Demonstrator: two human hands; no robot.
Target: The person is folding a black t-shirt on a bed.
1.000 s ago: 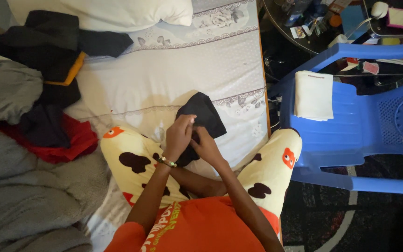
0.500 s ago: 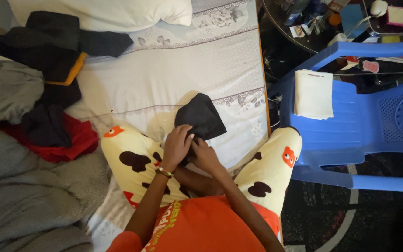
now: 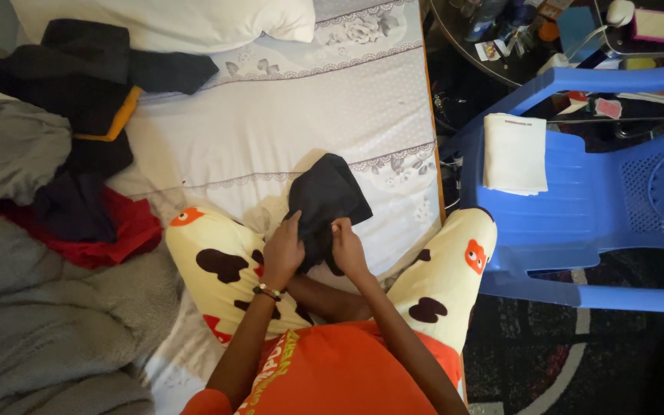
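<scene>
Two hands on one dark cloth (image 3: 324, 198) (small, crumpled) lying on the white bedsheet (image 3: 270, 138) before the knees: left hand (image 3: 283, 252) and right hand (image 3: 346, 247) each pinch its near edge, fingers closed; blue plastic chair (image 3: 578, 223) beside, bearing folded white cloth (image 3: 514, 154)

We see few such things, all at the upper right beyond the bed. On the dark round table (image 3: 455, 46) lie a small white card or label (image 3: 489, 51) near its edge and a pink square packet with a pale face (image 3: 652, 24) by the top corner. A flat blue rectangular package (image 3: 578, 23) sits left of that packet. Below the blue chair's (image 3: 578, 223) backrest a small pink-and-red label or packet (image 3: 607, 107) shows. We cannot tell what they hold. No screens or signs appear.
</scene>
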